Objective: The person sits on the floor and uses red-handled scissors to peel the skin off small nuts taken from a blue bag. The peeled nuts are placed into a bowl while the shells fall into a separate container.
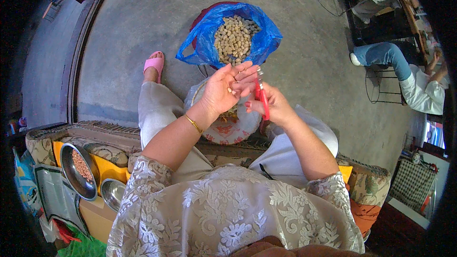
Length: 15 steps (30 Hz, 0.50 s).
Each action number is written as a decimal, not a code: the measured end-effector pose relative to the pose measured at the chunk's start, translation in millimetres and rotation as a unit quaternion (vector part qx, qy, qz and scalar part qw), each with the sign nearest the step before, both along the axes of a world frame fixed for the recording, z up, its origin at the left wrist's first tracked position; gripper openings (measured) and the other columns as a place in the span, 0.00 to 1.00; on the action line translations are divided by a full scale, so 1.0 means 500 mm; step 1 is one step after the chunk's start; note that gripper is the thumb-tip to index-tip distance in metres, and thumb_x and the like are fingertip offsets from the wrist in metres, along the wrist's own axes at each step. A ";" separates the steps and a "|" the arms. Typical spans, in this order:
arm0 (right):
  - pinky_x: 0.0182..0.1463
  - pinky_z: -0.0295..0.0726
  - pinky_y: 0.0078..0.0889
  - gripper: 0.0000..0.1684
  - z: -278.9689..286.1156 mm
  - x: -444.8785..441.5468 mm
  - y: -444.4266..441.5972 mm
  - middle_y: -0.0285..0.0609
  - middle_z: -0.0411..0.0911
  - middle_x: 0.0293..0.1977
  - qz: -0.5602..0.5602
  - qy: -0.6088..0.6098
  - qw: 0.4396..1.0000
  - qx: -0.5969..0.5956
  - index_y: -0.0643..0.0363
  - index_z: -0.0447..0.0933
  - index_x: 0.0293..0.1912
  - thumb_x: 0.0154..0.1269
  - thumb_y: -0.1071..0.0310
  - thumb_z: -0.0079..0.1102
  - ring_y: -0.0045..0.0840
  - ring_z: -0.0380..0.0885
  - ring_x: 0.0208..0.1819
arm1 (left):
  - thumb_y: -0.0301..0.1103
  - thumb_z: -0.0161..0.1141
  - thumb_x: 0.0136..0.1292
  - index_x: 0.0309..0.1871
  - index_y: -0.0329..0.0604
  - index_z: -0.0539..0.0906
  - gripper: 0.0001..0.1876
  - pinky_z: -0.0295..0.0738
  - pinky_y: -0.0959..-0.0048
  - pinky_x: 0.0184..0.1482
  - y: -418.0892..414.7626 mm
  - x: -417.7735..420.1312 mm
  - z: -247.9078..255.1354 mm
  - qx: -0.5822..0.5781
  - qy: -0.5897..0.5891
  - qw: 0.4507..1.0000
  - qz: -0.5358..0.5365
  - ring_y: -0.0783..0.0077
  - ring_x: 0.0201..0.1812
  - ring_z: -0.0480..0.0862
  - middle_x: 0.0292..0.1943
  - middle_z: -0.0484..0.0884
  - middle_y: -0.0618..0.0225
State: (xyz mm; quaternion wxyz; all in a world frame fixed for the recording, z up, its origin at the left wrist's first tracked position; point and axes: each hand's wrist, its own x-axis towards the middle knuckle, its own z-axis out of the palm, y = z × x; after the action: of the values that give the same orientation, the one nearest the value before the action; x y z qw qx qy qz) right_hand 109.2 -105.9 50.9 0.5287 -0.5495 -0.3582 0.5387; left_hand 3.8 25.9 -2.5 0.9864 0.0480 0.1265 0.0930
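My left hand [221, 91] is palm up with a few shelled peanut kernels [230, 90] lying in it. Red-handled pliers [264, 100] are in my right hand [277, 106], their metal jaws pointing away from me beside my left fingertips. Just beyond both hands, a blue plastic bag [205, 48] stands open, holding many unshelled peanuts [234, 39]. Below the hands, between my knees, a container lined with a white plastic bag with red print [228, 134] holds what look like shell pieces [230, 114], partly hidden by my left hand and forearm.
To my left, a large steel bowl [93, 185] with reddish kernels [82, 166] stands near a smaller steel bowl [113, 193] and a cardboard box [93, 212]. A seated person in jeans [383, 55] is at a table [410, 18] on the right, by a wire-legged stool [383, 85].
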 end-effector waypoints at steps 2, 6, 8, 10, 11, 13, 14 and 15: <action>0.37 0.76 0.24 0.11 0.005 0.007 -0.001 0.36 0.76 0.35 -0.033 0.033 0.999 0.016 0.59 0.72 0.41 0.56 0.77 0.54 0.17 0.74 0.31 | 0.46 0.37 0.68 0.60 0.32 0.64 0.27 0.65 0.65 0.60 0.001 0.001 0.004 -0.027 -0.010 1.000 0.003 0.56 0.60 0.70 0.60 0.68 0.50; 0.32 0.71 0.14 0.10 0.000 0.020 -0.005 0.29 0.73 0.28 -0.132 -0.100 0.986 -0.021 0.58 0.72 0.38 0.54 0.75 0.59 0.11 0.70 0.26 | 0.47 0.38 0.67 0.60 0.33 0.65 0.27 0.63 0.63 0.61 -0.002 0.007 0.016 -0.015 -0.005 0.999 0.038 0.57 0.62 0.67 0.60 0.68 0.51; 0.32 0.71 0.14 0.09 -0.011 0.009 -0.002 0.29 0.73 0.29 -0.122 -0.154 0.980 0.002 0.58 0.72 0.38 0.54 0.75 0.58 0.11 0.71 0.26 | 0.47 0.38 0.67 0.60 0.33 0.65 0.27 0.62 0.61 0.62 0.000 0.005 0.004 -0.015 -0.021 0.999 0.041 0.56 0.62 0.67 0.60 0.68 0.51; 0.33 0.73 0.20 0.11 -0.027 0.008 -0.006 0.37 0.77 0.41 -0.081 -0.229 0.970 -0.024 0.60 0.70 0.39 0.54 0.77 0.56 0.16 0.74 0.29 | 0.46 0.38 0.67 0.60 0.33 0.66 0.26 0.61 0.60 0.63 0.003 0.005 0.001 -0.011 -0.025 0.999 0.041 0.56 0.62 0.67 0.59 0.68 0.51; 0.33 0.73 0.20 0.10 -0.027 0.006 -0.008 0.37 0.76 0.40 -0.073 -0.175 0.982 -0.015 0.60 0.70 0.39 0.55 0.77 0.56 0.16 0.74 0.29 | 0.46 0.38 0.67 0.60 0.33 0.66 0.26 0.61 0.60 0.63 0.005 0.005 0.001 -0.006 -0.021 0.999 0.041 0.56 0.62 0.67 0.59 0.69 0.51; 0.34 0.73 0.20 0.10 -0.015 -0.005 -0.005 0.37 0.76 0.39 -0.057 -0.067 0.996 0.001 0.60 0.70 0.39 0.55 0.77 0.57 0.17 0.75 0.28 | 0.45 0.38 0.67 0.59 0.33 0.66 0.26 0.61 0.60 0.63 0.006 0.005 0.008 -0.007 -0.015 0.999 0.041 0.55 0.62 0.67 0.59 0.69 0.51; 0.34 0.74 0.20 0.10 -0.009 -0.007 -0.005 0.37 0.76 0.39 -0.054 -0.037 0.998 0.000 0.60 0.70 0.39 0.55 0.77 0.56 0.18 0.75 0.28 | 0.45 0.38 0.67 0.59 0.33 0.66 0.25 0.61 0.59 0.63 0.004 0.005 0.013 -0.011 -0.012 0.999 0.041 0.55 0.62 0.67 0.59 0.69 0.51; 0.34 0.74 0.21 0.10 -0.004 -0.008 -0.004 0.37 0.75 0.38 -0.050 -0.007 0.999 -0.001 0.60 0.70 0.39 0.56 0.77 0.56 0.18 0.75 0.29 | 0.45 0.38 0.67 0.59 0.33 0.66 0.25 0.60 0.59 0.64 0.002 0.005 0.017 -0.016 -0.009 0.999 0.042 0.55 0.62 0.67 0.58 0.69 0.51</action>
State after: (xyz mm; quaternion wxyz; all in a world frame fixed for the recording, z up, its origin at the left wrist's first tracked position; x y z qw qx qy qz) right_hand 105.0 -107.8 48.9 0.5516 -0.5715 -0.3335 0.5078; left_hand 6.2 26.9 5.7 0.9834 0.0265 0.1206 0.1327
